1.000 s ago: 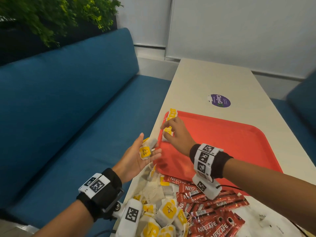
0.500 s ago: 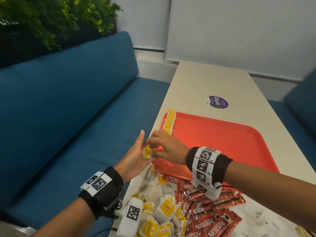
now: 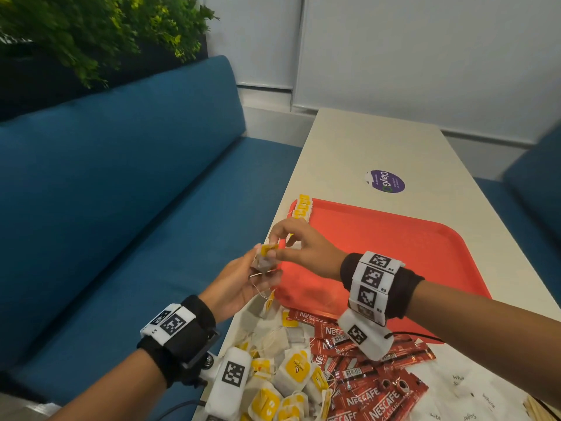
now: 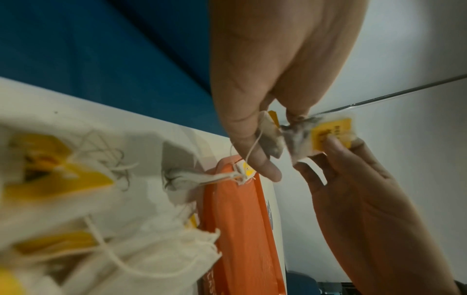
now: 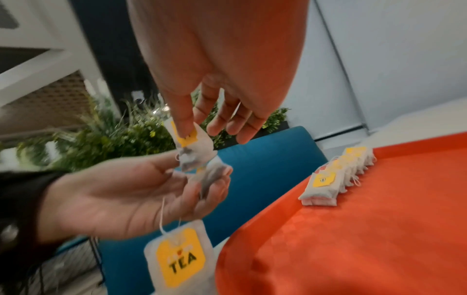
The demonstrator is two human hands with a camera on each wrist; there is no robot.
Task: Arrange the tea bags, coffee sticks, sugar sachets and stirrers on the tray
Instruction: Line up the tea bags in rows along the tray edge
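Right hand (image 3: 299,249) pinches tea bag (image 3: 267,253) by yellow tag, just off tray (image 3: 425,253) near-left rim; left hand (image 3: 239,284) cups second bag. Light, limp, strings tangle: grip tag.

The right hand (image 3: 299,249) pinched a tea bag (image 5: 192,148) just above the left hand (image 3: 239,284). Right of that grip lay the tray (image 3: 394,253), a row of tea bags (image 5: 336,175) along its left rim beyond the grip. Below, nearer the person, sat the loose tea bags (image 3: 285,378), coffee sticks (image 3: 373,387) to their right.
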